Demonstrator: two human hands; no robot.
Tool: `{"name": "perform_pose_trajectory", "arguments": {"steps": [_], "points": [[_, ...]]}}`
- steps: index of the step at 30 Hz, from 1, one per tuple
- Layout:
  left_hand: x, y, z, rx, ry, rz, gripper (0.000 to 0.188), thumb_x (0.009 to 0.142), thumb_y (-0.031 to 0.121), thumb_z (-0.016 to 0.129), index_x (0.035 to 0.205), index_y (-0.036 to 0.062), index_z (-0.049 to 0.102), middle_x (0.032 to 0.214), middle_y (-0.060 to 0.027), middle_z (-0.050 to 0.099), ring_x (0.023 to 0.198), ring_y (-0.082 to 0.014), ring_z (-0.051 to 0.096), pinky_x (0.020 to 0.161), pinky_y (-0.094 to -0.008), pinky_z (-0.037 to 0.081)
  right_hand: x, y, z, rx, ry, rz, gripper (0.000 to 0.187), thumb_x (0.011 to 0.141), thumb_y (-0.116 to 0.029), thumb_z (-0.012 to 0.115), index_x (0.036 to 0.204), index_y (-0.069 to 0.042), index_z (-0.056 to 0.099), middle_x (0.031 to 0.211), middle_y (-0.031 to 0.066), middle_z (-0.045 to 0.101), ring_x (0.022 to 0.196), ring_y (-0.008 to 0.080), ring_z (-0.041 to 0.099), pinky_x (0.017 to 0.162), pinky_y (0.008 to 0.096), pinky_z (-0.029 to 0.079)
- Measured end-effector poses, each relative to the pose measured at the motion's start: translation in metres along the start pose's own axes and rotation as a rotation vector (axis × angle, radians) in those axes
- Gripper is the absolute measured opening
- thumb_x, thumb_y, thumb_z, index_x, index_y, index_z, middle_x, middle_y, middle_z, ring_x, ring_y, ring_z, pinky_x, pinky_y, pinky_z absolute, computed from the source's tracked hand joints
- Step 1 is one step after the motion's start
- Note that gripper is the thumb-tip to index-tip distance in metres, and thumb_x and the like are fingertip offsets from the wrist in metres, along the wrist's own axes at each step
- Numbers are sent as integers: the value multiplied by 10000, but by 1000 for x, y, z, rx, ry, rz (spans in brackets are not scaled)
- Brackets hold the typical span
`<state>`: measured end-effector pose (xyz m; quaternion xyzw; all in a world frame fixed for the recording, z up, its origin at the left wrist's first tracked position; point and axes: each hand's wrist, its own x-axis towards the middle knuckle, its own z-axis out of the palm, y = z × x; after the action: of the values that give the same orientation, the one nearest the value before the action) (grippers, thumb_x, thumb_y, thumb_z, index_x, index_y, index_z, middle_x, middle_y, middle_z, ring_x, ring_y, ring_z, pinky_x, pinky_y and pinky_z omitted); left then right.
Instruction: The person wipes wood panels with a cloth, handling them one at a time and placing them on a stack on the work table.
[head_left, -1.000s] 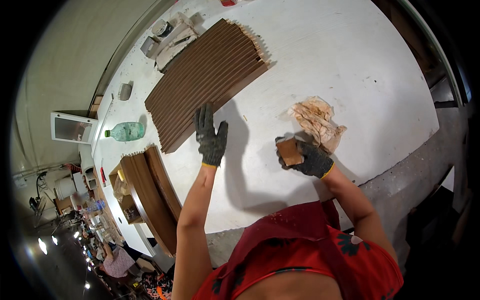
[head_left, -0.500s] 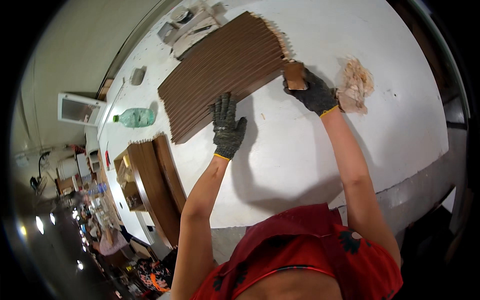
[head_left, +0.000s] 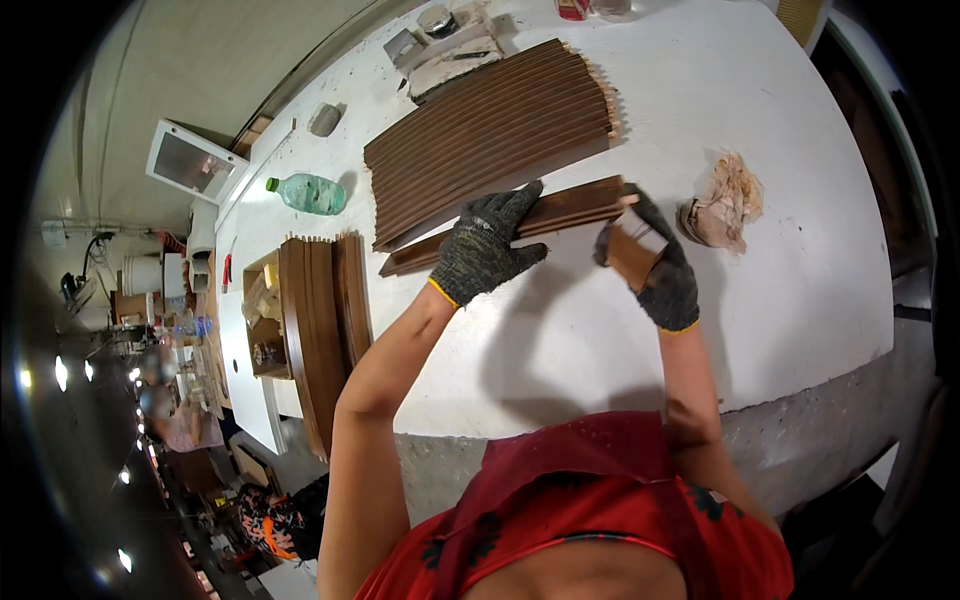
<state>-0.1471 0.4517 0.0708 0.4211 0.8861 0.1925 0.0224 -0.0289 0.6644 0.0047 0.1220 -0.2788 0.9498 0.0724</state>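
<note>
My left hand (head_left: pixel 482 250), in a dark knit glove, lies flat on a brown wooden strip (head_left: pixel 560 208) that sits apart from the row, pressing it onto the white table (head_left: pixel 560 330). In a matching glove, my right hand (head_left: pixel 655 270) grips a small brown block (head_left: pixel 633 252) at the strip's right end. Behind the strip lies a row of several similar dark brown strips (head_left: pixel 490 130), side by side.
A crumpled stained rag (head_left: pixel 730 190) lies right of my right hand. A green plastic bottle (head_left: pixel 308 193) rests at the left. More brown strips (head_left: pixel 320 320) stand stacked at the table's left edge. Tools and cloths (head_left: pixel 450 45) sit at the far edge.
One strip has come out of the row toward me. My left hand moved onto it, and my right hand with the block moved from the rag to the strip's right end.
</note>
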Motion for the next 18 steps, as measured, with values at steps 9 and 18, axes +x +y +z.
{"name": "perform_pose_trajectory", "arguments": {"steps": [9, 18], "points": [[-51, 45, -63, -55, 268, 31, 611, 663, 123, 795, 1214, 58, 538, 1056, -112, 633, 936, -253, 632, 820, -368, 509, -21, -16, 87, -555, -50, -167, 926, 542, -323, 886, 1299, 28, 483, 1308, 141, 527, 1197, 249, 506, 1039, 366, 367], [-98, 45, -64, -445, 478, -43, 505, 739, 93, 746, 1197, 56, 536, 1078, -75, 624, 923, -165, 604, 826, -333, 503, -24, 6, 162, -1060, -26, -516, 757, 585, -199, 864, 1236, -38, 513, 1213, 126, 561, 1105, 289, 527, 929, 394, 441]]}}
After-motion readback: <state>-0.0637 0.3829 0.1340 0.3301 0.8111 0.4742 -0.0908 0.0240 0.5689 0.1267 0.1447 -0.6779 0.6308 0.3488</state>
